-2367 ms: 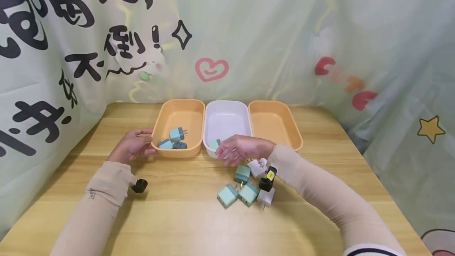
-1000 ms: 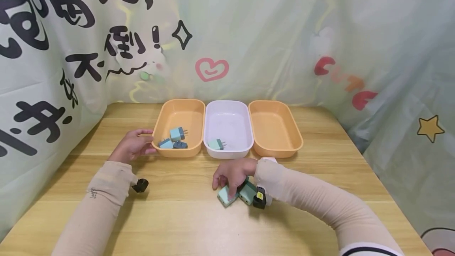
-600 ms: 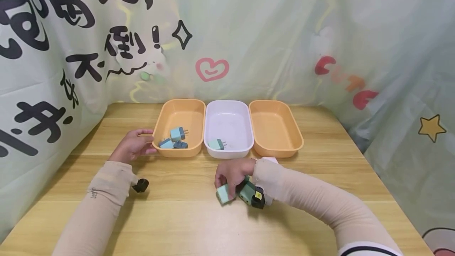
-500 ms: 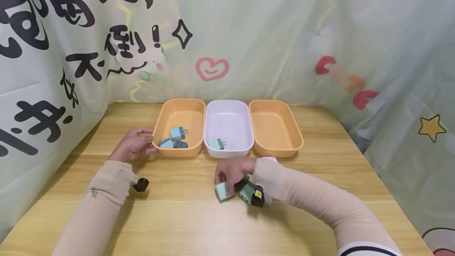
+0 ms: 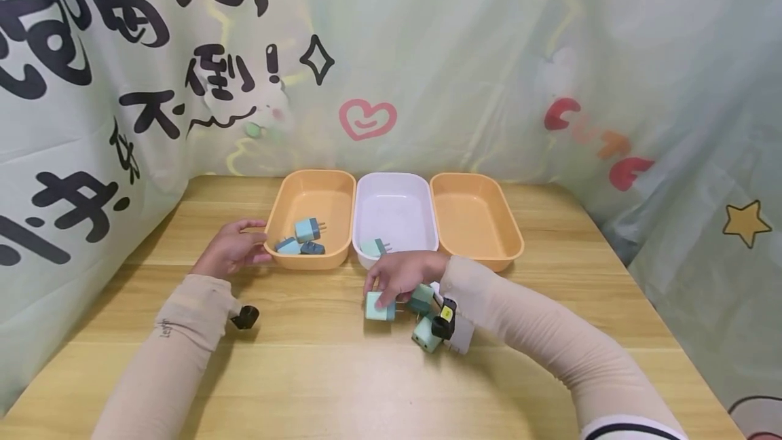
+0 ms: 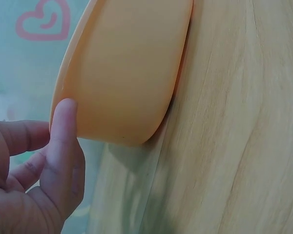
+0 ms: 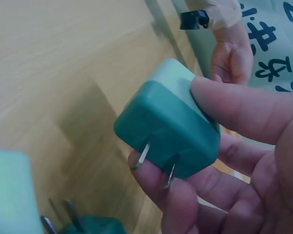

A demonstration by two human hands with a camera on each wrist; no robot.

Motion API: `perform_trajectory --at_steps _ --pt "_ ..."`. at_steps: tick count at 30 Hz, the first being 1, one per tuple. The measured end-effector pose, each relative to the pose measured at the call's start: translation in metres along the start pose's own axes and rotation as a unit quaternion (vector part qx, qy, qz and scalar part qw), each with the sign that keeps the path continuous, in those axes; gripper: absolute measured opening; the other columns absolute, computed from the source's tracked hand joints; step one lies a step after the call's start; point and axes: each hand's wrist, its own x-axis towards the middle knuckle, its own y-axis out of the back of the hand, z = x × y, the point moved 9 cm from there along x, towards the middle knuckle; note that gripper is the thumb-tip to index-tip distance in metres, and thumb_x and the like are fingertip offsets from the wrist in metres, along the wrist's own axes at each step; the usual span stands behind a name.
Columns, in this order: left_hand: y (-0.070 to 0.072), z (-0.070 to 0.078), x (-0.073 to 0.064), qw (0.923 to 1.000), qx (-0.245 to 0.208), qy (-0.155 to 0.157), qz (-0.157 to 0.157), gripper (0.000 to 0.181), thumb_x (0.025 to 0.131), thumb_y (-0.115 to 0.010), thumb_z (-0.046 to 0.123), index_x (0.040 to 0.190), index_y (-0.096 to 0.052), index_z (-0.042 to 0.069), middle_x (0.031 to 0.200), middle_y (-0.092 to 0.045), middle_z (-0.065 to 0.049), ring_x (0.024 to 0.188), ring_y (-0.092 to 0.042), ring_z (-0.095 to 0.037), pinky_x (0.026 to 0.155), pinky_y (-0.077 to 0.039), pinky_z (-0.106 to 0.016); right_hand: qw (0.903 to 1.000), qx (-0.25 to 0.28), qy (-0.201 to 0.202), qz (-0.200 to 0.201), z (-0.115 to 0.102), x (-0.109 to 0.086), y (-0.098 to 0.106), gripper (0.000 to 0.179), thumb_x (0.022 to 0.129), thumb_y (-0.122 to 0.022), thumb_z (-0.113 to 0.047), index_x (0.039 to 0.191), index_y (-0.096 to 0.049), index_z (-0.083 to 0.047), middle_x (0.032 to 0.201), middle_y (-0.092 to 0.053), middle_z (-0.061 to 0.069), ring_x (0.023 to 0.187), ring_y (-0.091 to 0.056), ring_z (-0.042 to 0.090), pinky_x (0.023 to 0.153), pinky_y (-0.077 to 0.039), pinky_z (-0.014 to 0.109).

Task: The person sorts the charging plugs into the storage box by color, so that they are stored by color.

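Note:
My right hand [image 5: 400,273] pinches a mint-and-teal wall charger [image 5: 380,305] between thumb and fingers. In the right wrist view, its two metal prongs stick out from the darker teal end. This hand is just in front of the white tray [image 5: 397,185] and overlaps its near rim in the head view. A pale green charger [image 5: 373,247] lies in that tray. At the left orange tray [image 5: 324,262], my left hand [image 5: 231,250] touches the outer side by the rim with extended fingers. Several blue chargers [image 5: 307,229] lie inside that tray.
Beneath my right wrist on the wooden table [image 5: 293,372] are more chargers: green ones [image 5: 426,335] and white ones [image 5: 462,337], partly hidden by the wrist and its camera. A second orange tray [image 5: 473,216] stands to the right of the white tray. A printed curtain [image 5: 464,87] hangs behind.
From the white tray, my right hand went down to the chargers, took hold of a mint one, and brought it slightly back toward the trays. My left hand stayed at its tray.

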Motion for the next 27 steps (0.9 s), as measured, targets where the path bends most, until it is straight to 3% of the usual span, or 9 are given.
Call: perform_trajectory --at_steps 8,17,27 --pt "0.000 0.000 0.000 0.9999 -0.002 0.000 0.011 0.054 0.100 -0.043 0.000 0.151 -0.024 0.000 0.133 -0.039 -0.031 0.077 -0.065 -0.015 0.078 -0.060 -0.032 0.9998 0.018 0.004 0.012 -0.002 -0.004 0.015 0.027 0.086 -0.074 -0.010 0.112 -0.065 -0.010 0.064 -0.050 0.000 0.055 -0.044 0.016 0.048 -0.043 0.026" --pt "0.001 -0.001 0.002 0.9995 0.020 0.004 0.026 0.054 0.101 -0.047 0.002 0.151 -0.028 0.001 0.127 -0.041 -0.026 0.078 -0.063 -0.017 0.079 -0.060 -0.033 0.9982 0.047 -0.013 0.035 -0.006 -0.006 0.036 0.038 0.086 -0.074 -0.008 0.121 -0.061 -0.003 0.082 -0.059 0.004 0.067 -0.053 0.016 0.052 -0.052 0.027" --pt "0.000 -0.002 0.001 0.9995 0.015 0.002 0.027 0.054 0.101 -0.046 0.001 0.152 -0.027 0.002 0.133 -0.038 -0.028 0.078 -0.062 -0.017 0.077 -0.060 -0.032 0.9966 0.063 -0.006 0.052 -0.009 -0.005 0.060 0.031 0.085 -0.074 -0.009 0.114 -0.064 -0.008 0.073 -0.057 0.002 0.063 -0.053 0.016 0.053 -0.052 0.025"
